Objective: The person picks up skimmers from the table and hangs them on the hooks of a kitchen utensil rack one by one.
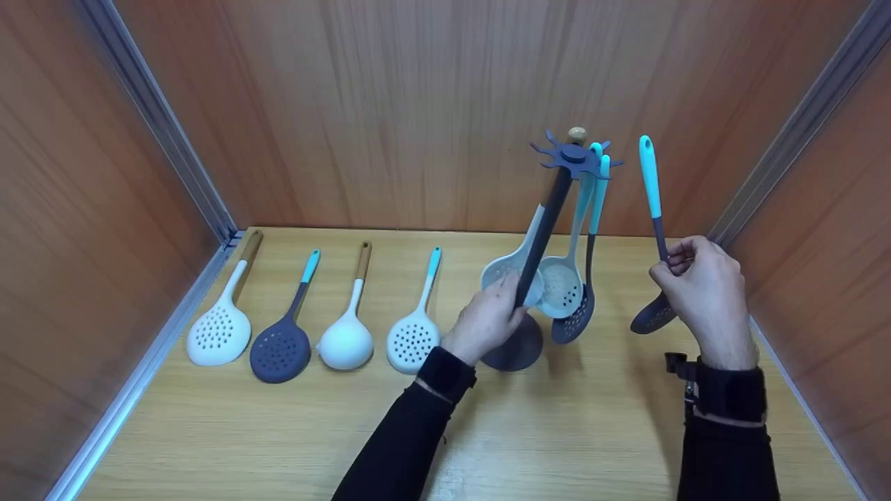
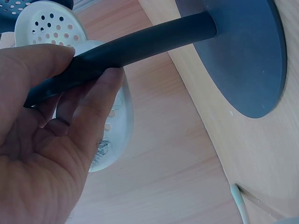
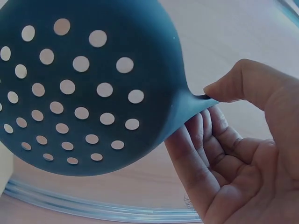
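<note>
My left hand (image 1: 487, 316) grips the dark pole (image 1: 550, 223) of a utensil stand, thumb and fingers round it. The stand has a hooked crown (image 1: 574, 158) and a round dark base (image 1: 515, 351). From it hang a white utensil (image 1: 507, 268), a pale skimmer (image 1: 561, 287) and a dark skimmer (image 1: 576, 320) with a turquoise handle. Right of the stand, my right hand (image 1: 710, 296) pinches another dark skimmer (image 1: 649, 174) by its neck, turquoise handle pointing up. Its perforated head (image 3: 159, 93) fills much of the right wrist view.
Left of the stand lie a white skimmer (image 1: 218, 337) with a wooden handle, a dark skimmer (image 1: 280, 351), a white ladle (image 1: 346, 341) and a white skimmer (image 1: 413, 341) with a turquoise handle. Wood-grain panels (image 1: 418, 118) enclose the table (image 1: 278, 438) at the back and sides.
</note>
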